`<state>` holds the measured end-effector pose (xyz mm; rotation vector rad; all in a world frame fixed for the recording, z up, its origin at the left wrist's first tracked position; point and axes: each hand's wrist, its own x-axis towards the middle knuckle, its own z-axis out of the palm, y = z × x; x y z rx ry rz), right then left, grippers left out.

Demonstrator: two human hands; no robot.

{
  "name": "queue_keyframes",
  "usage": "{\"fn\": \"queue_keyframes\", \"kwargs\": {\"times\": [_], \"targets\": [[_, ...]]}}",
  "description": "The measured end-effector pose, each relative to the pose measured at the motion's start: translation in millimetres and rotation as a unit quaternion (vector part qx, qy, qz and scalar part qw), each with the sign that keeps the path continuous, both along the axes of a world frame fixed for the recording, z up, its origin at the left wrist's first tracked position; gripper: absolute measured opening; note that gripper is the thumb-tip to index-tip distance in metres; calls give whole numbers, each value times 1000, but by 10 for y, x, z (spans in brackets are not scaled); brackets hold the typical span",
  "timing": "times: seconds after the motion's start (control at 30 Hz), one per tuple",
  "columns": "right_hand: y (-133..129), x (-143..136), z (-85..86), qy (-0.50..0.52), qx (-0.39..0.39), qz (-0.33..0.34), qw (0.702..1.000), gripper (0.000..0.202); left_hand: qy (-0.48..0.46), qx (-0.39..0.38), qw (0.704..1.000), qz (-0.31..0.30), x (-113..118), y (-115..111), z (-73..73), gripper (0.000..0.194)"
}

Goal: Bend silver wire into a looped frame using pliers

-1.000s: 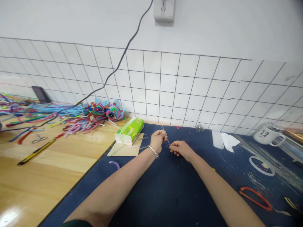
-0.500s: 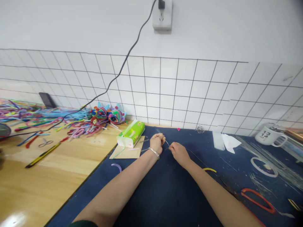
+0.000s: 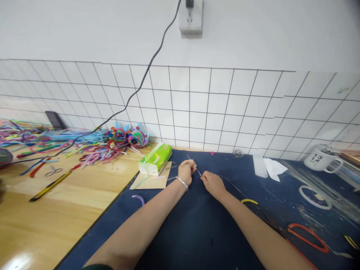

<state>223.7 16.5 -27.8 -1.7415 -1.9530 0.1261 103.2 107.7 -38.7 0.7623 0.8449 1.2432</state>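
A thin silvery wire (image 3: 198, 172) spans the small gap between my two hands, over the dark blue mat (image 3: 180, 232). Closed in a pinch, my left hand (image 3: 186, 171) grips one end, and a short tip sticks up beyond the fingers. My right hand (image 3: 213, 183) is also closed, its thumb and forefinger pinching the wire close by. From behind the right hand a long thin strand runs off toward the lower right. Left of my left hand lie a green tissue pack (image 3: 156, 159) and a brown cardboard piece (image 3: 149, 182).
Pipe cleaners (image 3: 75, 137), small scissors (image 3: 53, 171) and a yellow utility knife (image 3: 50, 185) lie on the wooden table at left. At right are orange-handled scissors (image 3: 308, 237), a ring of tape (image 3: 315, 197), a bundle of wires (image 3: 326, 187) and a white mug (image 3: 322, 159).
The view has shifted very slightly. Both hands keep their pinch on the wire in nearly the same place, and the wire tips above the left hand look slightly different.
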Motion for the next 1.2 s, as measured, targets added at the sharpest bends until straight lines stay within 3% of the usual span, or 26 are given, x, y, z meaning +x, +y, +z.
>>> {"fn": "queue_keyframes", "kwargs": {"times": [0.33, 0.67, 1.2], "targets": [[53, 80, 10, 159, -16, 15, 987, 20, -33, 66, 996, -49, 41, -108, 53, 22], [66, 201, 84, 317, -118, 93, 937, 27, -29, 98, 994, -48, 27, -124, 97, 23], [130, 169, -43, 400, -96, 24, 911, 19, 46, 149, 986, 61, 24, -94, 65, 22]]}}
